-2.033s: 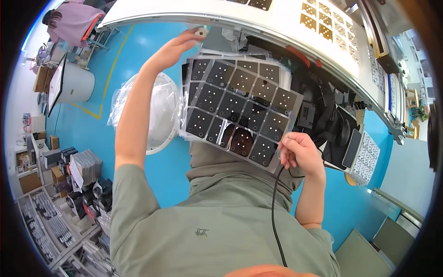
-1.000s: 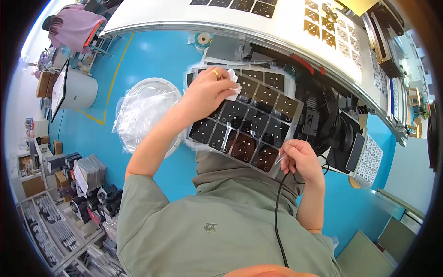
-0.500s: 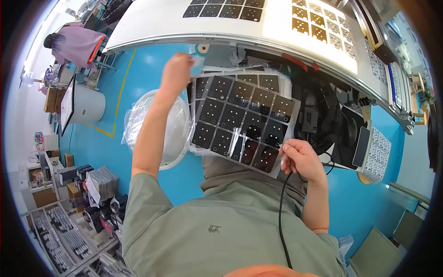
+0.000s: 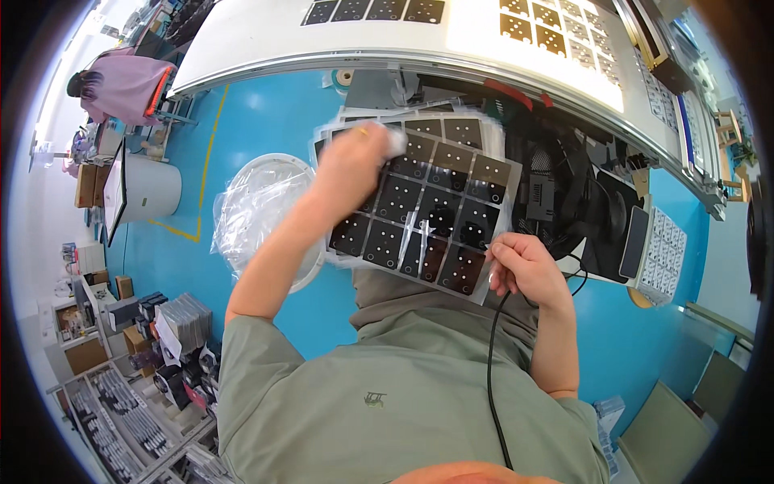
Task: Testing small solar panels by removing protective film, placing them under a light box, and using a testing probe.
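A clear sheet with rows of dark, dotted square panels lies tilted over my lap, on top of similar sheets. At its lower right corner, the thumb and fingers of my right hand pinch the edge. Over the sheet's upper left part is my left hand, somewhat blurred, its fingers drawn together. A small whitish piece shows at those fingertips; its kind is unclear. The left hand and forearm hide some of the panels beneath.
A round white bin holding crumpled clear plastic stands to the left. Ahead runs a white worktable with more dark-panelled sheets. A tape roll sits below its edge. A black cable hangs near my right hand.
My left hand has come down and to the right, from beyond the sheet's upper left corner to over the sheet. My right hand stays at the corner.
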### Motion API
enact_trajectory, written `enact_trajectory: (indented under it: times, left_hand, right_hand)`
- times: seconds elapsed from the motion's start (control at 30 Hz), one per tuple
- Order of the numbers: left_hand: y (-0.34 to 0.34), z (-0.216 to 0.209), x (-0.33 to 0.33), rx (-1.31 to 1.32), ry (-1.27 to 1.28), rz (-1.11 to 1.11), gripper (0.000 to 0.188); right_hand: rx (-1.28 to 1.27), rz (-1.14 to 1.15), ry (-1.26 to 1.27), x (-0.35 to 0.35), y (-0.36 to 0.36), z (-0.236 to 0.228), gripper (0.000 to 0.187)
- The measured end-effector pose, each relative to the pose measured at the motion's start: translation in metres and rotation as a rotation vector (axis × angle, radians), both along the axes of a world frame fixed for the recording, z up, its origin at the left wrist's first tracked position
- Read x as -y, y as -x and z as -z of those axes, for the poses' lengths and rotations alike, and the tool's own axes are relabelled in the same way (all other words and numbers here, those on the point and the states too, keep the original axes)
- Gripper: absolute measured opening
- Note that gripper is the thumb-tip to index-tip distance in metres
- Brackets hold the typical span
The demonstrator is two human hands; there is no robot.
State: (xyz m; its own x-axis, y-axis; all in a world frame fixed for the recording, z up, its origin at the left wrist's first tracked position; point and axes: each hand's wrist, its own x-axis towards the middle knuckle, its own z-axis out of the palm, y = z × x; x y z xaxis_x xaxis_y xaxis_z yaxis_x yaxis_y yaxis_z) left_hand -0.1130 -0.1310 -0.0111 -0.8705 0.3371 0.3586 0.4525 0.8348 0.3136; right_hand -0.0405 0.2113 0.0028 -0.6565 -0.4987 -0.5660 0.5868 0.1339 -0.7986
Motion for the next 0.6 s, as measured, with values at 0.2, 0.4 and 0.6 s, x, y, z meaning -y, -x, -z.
enact_trajectory:
  times: [0.2,0.4,0.6]
  left_hand:
    - [0.038,-0.005,0.125,0.063,-0.072,-0.608,0.012]
    - [-0.012,-0.042,0.006,0.115,-0.102,-0.226,0.008]
    - [-0.081,-0.012,-0.052,0.082,0.116,0.196,0.020]
  right_hand:
    - [0.010,-0.005,0.019,0.000,0.000,0.002,0.026]
    - [-0.004,-0.003,0.014,-0.001,0.001,0.006,0.026]
    - [0.004,0.016,-0.010,0.000,0.000,0.009,0.026]
